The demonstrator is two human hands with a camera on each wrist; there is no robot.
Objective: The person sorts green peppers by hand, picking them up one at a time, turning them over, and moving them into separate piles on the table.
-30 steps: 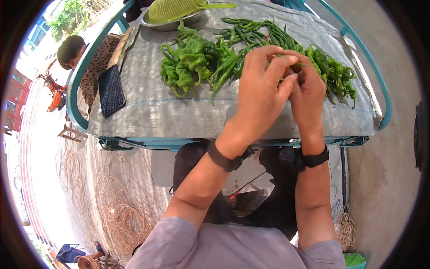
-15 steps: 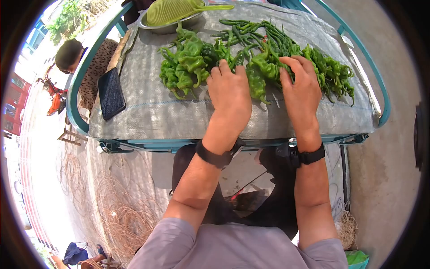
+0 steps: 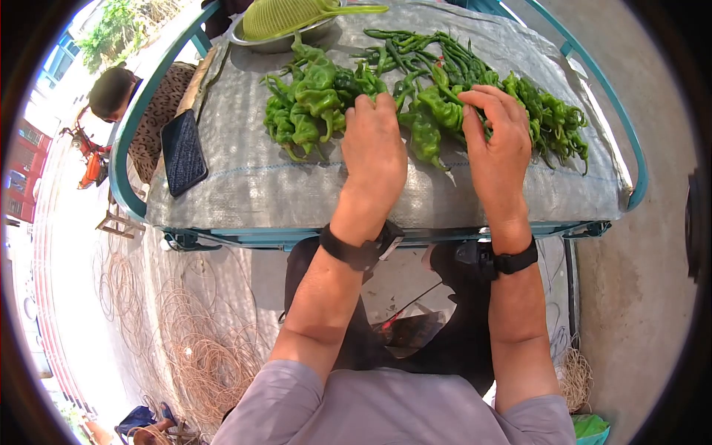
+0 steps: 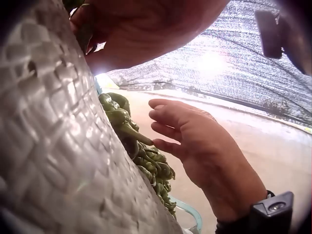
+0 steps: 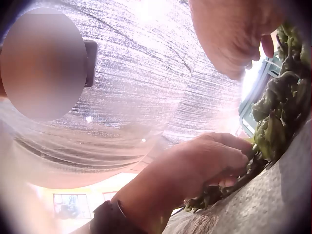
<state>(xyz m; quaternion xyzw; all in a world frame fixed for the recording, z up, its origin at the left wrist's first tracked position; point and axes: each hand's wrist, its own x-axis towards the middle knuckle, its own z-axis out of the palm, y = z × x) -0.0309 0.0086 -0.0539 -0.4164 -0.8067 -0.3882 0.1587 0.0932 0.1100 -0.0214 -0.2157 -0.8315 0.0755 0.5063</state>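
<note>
Both hands work in the green peppers (image 3: 424,133) heaped on the far half of the sack-covered desk (image 3: 297,194). Knuckles of left hand (image 3: 374,144) are bent, fingers curled down into the pile, gripping peppers. Fingers of right hand (image 3: 495,141) are loosely spread, tips touching peppers, nothing pinched. Black phone (image 3: 183,150) lies well left of left hand. Steel bowl (image 3: 276,43) with green strainer (image 3: 285,16) sits beyond the hands.

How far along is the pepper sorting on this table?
Looks done: a heap of wrinkled green peppers lies apart at the left. In hand: the left hand curls into the middle green peppers; the right hand touches them with relaxed fingers. Left: slim green chillies and the right-side pepper heap look unsorted.
</note>
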